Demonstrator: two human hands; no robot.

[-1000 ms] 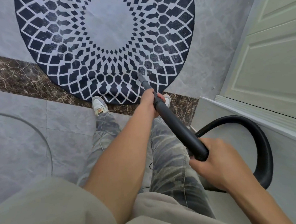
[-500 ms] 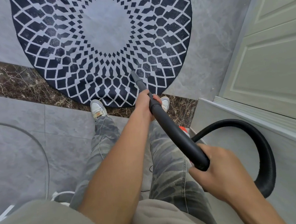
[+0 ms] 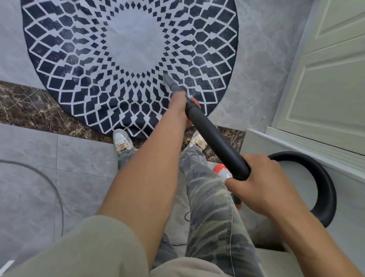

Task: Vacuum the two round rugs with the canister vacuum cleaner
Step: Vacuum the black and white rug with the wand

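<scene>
Head view: left hand [image 3: 179,105], right hand [image 3: 263,185] tight around slanted wand [image 3: 216,140], tip up-left on rug [image 3: 85,58].

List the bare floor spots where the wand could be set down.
There are two. The grey tiles left of the trousers are bordered by the brown marble strip and crossed by a thin curved line. The grey strip lies between the round rug and the door. It is crowded near the right shoe: vacuum wand, left hand, right hand, hose loop, canister vacuum.

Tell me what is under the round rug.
The rug lies on grey tiles and overlaps the brown marble strip at its near edge. The floor beneath is covered, so nothing more shows.
</scene>
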